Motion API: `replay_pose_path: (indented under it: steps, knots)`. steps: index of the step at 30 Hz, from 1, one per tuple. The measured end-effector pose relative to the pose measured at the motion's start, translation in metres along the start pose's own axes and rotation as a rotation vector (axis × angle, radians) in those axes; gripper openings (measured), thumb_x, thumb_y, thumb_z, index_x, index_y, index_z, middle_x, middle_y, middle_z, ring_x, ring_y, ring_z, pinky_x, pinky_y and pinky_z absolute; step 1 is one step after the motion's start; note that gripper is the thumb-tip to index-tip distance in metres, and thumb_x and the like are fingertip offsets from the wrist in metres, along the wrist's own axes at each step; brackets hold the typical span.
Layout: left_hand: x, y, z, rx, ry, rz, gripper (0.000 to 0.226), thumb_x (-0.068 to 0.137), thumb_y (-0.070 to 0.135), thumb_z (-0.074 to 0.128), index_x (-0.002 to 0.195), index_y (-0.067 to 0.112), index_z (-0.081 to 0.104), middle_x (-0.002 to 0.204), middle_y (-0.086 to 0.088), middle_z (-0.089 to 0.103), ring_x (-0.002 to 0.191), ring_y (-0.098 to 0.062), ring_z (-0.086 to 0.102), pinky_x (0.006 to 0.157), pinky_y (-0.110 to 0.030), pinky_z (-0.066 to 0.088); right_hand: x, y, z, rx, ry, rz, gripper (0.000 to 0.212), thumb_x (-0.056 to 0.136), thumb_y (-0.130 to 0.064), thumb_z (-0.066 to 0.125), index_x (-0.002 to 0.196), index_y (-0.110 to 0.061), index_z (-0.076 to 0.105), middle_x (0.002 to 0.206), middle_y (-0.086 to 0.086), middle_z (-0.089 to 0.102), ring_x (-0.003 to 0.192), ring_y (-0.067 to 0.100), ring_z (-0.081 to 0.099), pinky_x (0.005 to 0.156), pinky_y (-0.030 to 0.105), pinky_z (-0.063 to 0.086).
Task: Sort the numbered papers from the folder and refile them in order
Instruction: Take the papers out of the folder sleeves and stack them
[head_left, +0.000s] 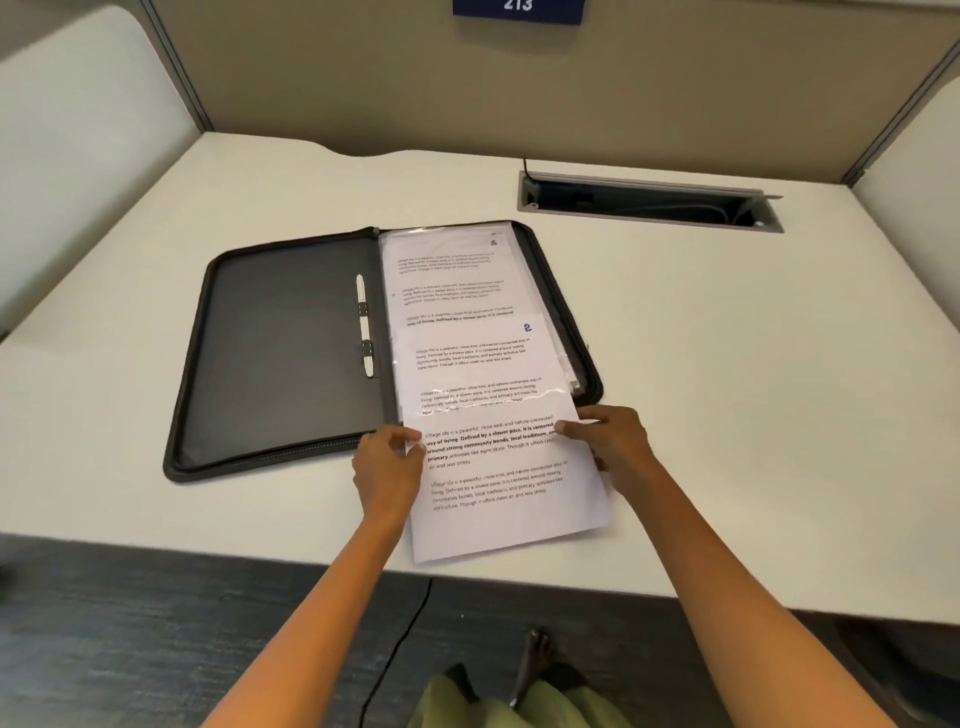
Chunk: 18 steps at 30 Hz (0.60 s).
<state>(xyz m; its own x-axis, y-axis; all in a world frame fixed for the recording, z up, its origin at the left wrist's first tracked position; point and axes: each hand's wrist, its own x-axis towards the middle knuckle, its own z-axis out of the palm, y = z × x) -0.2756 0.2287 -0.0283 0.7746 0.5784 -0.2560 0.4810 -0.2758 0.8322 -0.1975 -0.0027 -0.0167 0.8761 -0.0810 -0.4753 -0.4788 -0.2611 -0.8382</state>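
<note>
paper 2 (488, 415) half inside folder (291, 353) sleeve, both hands gripping

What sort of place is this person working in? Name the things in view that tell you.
Most likely an office cubicle or study carrel. Fabric partition walls enclose a plain white desk, a blue number sign hangs on the back panel, and a cable slot is set into the desktop.

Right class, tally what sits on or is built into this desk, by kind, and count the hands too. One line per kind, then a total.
Zip folder, lying open: 1
Numbered paper sheets whose count I can see, the "2" sheet and the sheet behind it: 2
Hands, left and right, each holding the "2" sheet: 2
Cable tray in the desk: 1
Total: 6
</note>
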Motion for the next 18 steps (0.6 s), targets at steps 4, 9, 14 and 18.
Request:
replay_pose_path:
  steps: [4,9,14,18]
  knots:
    - [-0.003,-0.001,-0.006,-0.053,-0.078,-0.023,0.009,0.082,0.01,0.069,0.081,0.018,0.066,0.081,0.003,0.063,0.088,-0.024,0.064,0.081,-0.041,0.053,-0.009,0.0,0.001,0.025,0.112,0.002,0.019,0.073,-0.011,0.08,0.089,-0.004,0.073,0.08,0.01,0.068,0.068,0.023,0.062,0.057,0.025,0.046]
    - [-0.014,-0.006,-0.013,0.029,-0.147,0.088,0.011,0.082,0.015,0.07,0.074,0.022,0.068,0.078,0.006,0.068,0.078,-0.016,0.065,0.08,-0.042,0.054,-0.024,0.011,-0.005,0.028,0.168,-0.004,0.03,0.068,-0.005,0.082,0.097,-0.001,0.073,0.091,0.016,0.07,0.076,0.026,0.064,0.063,0.026,0.047]
    - [-0.042,-0.009,-0.017,0.009,-0.231,0.119,0.007,0.082,0.014,0.071,0.077,0.019,0.069,0.078,0.006,0.069,0.069,-0.012,0.067,0.075,-0.037,0.057,-0.05,0.016,-0.018,0.014,0.205,-0.056,0.033,0.068,-0.007,0.083,0.099,-0.005,0.073,0.096,0.011,0.07,0.083,0.027,0.066,0.073,0.028,0.048]
    - [-0.066,-0.014,-0.018,-0.029,-0.32,0.115,0.005,0.082,0.01,0.071,0.079,0.014,0.071,0.08,0.005,0.07,0.067,-0.009,0.068,0.069,-0.024,0.057,-0.071,0.019,-0.033,0.011,0.22,-0.081,0.031,0.067,-0.006,0.082,0.097,-0.005,0.075,0.095,0.011,0.072,0.082,0.027,0.068,0.078,0.031,0.053]
